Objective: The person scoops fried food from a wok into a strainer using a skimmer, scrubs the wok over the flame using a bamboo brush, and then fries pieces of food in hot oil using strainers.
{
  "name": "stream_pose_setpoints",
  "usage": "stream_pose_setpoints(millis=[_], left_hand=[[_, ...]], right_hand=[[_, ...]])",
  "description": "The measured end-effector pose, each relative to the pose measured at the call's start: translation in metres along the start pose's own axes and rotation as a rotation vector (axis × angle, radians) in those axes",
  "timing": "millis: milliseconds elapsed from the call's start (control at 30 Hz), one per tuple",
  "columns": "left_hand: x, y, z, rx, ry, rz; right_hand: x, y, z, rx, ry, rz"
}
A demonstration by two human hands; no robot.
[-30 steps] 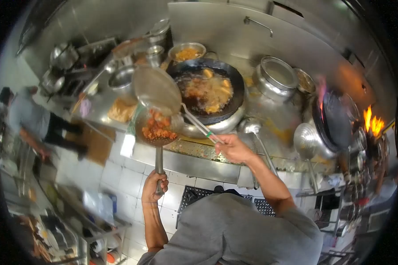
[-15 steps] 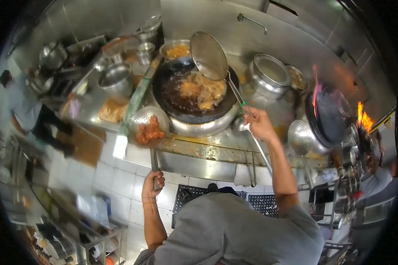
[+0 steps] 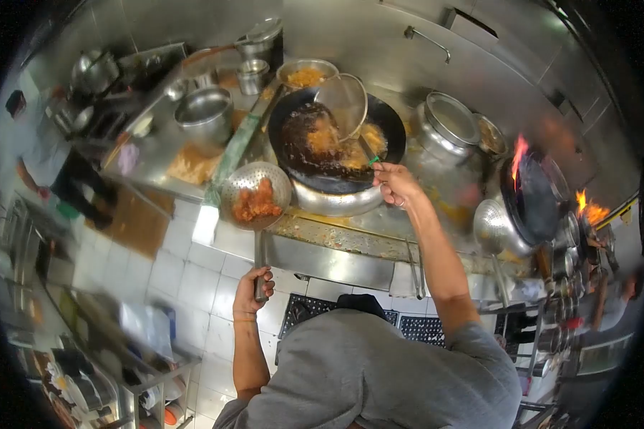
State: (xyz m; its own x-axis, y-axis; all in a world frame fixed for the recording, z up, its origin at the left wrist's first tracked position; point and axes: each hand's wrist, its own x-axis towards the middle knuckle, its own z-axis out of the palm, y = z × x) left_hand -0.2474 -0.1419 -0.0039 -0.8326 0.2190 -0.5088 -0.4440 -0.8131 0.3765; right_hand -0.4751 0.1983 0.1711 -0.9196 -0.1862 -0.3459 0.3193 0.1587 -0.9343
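My left hand (image 3: 253,292) is wrapped round the handle of a perforated ladle (image 3: 229,187), which carries reddish-brown fried pieces (image 3: 257,201) beside the wok. In my right hand (image 3: 397,184) is the handle of a round mesh strainer (image 3: 342,107), its fingers closed round it. The strainer is tilted over the dark wok (image 3: 283,143), low over the bubbling oil. Golden pieces (image 3: 372,139) float in the oil, partly hidden behind the mesh.
A bowl of yellow food (image 3: 306,76) stands behind the wok. Lidded pot (image 3: 451,121), second wok (image 3: 540,200) with flames, and spare perforated ladle (image 3: 491,220) are at right. Steel pot (image 3: 204,114) stands left. A person (image 3: 46,150) is at far left, another (image 3: 615,300) at far right.
The strainer has come down from above the wok to near the oil, and my right hand has moved closer to the wok. My left hand still holds the ladle. The view has shifted slightly.
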Motion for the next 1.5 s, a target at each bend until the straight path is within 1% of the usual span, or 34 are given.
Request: stream_pose_setpoints(millis=[67,100,167,233,300,367,400,500,533,567,633,700,800,833,900,967,1067,1100,1167,1200,1233,1300,1333,1400,1500], left_hand=[[-0.002,0.003,0.001,-0.006,-0.004,-0.008],[-0.003,0.003,0.002,-0.008,-0.011,-0.018],[-0.004,0.003,0.004,-0.017,-0.006,-0.021],[-0.006,0.005,0.003,-0.026,0.004,-0.023],[-0.006,0.005,-0.001,0.086,0.013,0.019],[-0.014,0.009,0.009,0.136,0.036,0.039],[-0.018,0.011,0.016,0.189,0.057,0.057],[-0.032,0.011,0.027,0.268,0.084,0.114],[-0.037,0.012,0.033,0.265,0.1,0.116],[-0.042,0.014,0.041,0.291,0.115,0.129],[-0.05,0.02,0.052,0.314,0.141,0.143],[-0.054,0.024,0.062,0.357,0.129,0.153],[-0.057,0.028,0.07,0.332,0.119,0.138],[-0.057,0.03,0.073,0.346,0.105,0.129],[-0.058,0.031,0.074,0.299,0.084,0.126],[-0.052,0.03,0.066,0.31,0.075,0.12],[-0.038,0.024,0.049,0.242,0.074,0.103],[-0.032,0.021,0.041,0.242,0.07,0.1],[-0.021,0.015,0.022,0.135,0.048,0.028],[-0.018,0.011,0.016,0.13,0.045,0.026],[-0.014,0.008,0.01,0.111,0.037,0.037],[-0.009,0.004,0.005,0.084,0.026,0.043],[-0.008,0.004,0.006,0.116,0.056,0.057],[-0.007,0.002,0.008,0.144,0.083,0.068],[-0.006,0.0,0.009,0.146,0.098,0.084]], right_hand=[[0.008,0.007,-0.003,0.355,-0.078,0.098],[0.01,0.011,-0.005,0.354,-0.08,0.094],[0.011,0.02,-0.007,0.581,-0.219,0.139],[0.01,0.029,-0.008,0.638,-0.264,0.112],[0.003,0.034,-0.003,0.691,-0.314,0.089],[-0.013,0.03,0.009,0.587,-0.172,0.012],[-0.017,0.029,0.01,0.579,-0.161,-0.006],[-0.04,0.02,0.005,0.543,-0.176,-0.023],[-0.051,0.015,0.005,0.486,-0.162,-0.02],[-0.059,0.011,0.004,0.49,-0.176,-0.008],[-0.074,0.006,0.003,0.352,-0.257,-0.057],[-0.086,0.004,0.012,0.315,-0.24,-0.053],[-0.103,0.005,0.025,0.106,-0.207,-0.009],[-0.105,0.009,0.03,0.114,-0.189,-0.015],[-0.107,0.019,0.035,0.038,-0.195,-0.122],[-0.116,0.015,0.033,0.028,-0.125,-0.15],[-0.117,0.012,0.019,0.018,0.085,-0.234],[-0.116,0.011,0.012,0.016,0.091,-0.234],[-0.117,0.009,0.0,-0.057,0.283,-0.303],[-0.114,0.009,-0.003,-0.09,0.318,-0.386],[-0.118,0.008,-0.009,-0.096,0.32,-0.386],[-0.134,0.0,-0.016,-0.13,0.402,-0.204],[-0.137,0.004,-0.022,-0.138,0.404,-0.202],[-0.146,0.013,-0.031,-0.348,0.402,-0.265],[-0.164,0.015,-0.033,-0.379,0.37,-0.225]])
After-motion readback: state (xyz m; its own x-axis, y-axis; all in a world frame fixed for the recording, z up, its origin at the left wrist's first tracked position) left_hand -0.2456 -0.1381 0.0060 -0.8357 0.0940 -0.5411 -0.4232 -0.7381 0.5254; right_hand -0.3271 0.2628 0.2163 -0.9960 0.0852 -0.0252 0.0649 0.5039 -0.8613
